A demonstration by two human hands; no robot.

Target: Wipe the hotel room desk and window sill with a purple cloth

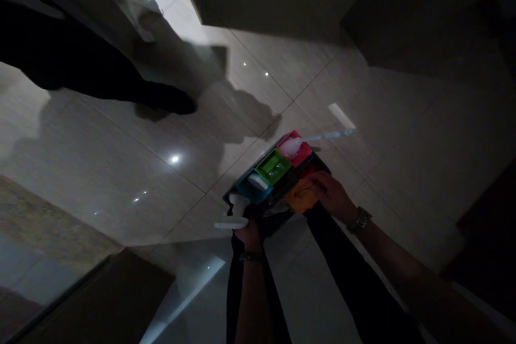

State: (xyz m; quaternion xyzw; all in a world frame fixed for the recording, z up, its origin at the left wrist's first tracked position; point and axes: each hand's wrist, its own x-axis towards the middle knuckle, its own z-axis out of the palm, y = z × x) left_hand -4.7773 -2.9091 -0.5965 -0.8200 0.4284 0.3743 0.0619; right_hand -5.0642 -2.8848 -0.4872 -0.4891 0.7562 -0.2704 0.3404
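A dark caddy [324,165] stands on the floor by my feet, with a pink bin [304,157], a green bin [265,171] and a blue bin [245,191] in a row. My right hand [334,196] has its fingers closed on an orange cloth [300,196] at the caddy's near side. My left hand [249,234] is closed at the caddy's left end around a white flat-ended tool [230,223]; its exact kind is unclear in the dim light. Right beside it is another white piece [239,204]. A white-bristled brush [291,147] lies in the pink bin, its pale handle sticking out right.
Another person's dark-clothed leg and shoe [173,99] are at the upper left. Glossy tiled floor [193,166] surrounds the caddy. A dark block-like edge [133,285] is at the lower left, and a large panel [278,0] rises at the top.
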